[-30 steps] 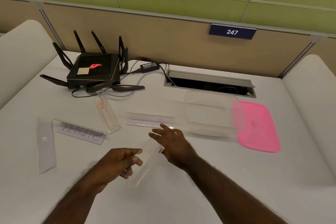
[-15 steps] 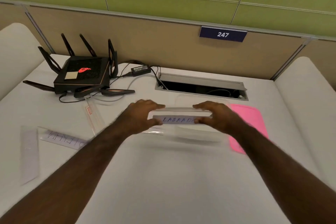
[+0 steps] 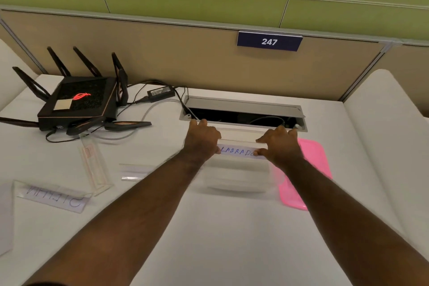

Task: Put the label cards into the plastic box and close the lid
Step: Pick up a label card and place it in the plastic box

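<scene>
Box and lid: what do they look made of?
Plastic box: seemingly thin clear plastic, glossy; the desk shows through its walls. Lid: opaque pink plastic, smooth, apparently slightly shiny. Both hands hold a label card over the box.

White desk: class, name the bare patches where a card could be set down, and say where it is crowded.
Bare: the near desk between the forearms, and the strip right of the pink lid. Crowded: the left side, with the router, its cables and the loose label cards; the clear box under both hands.
</scene>
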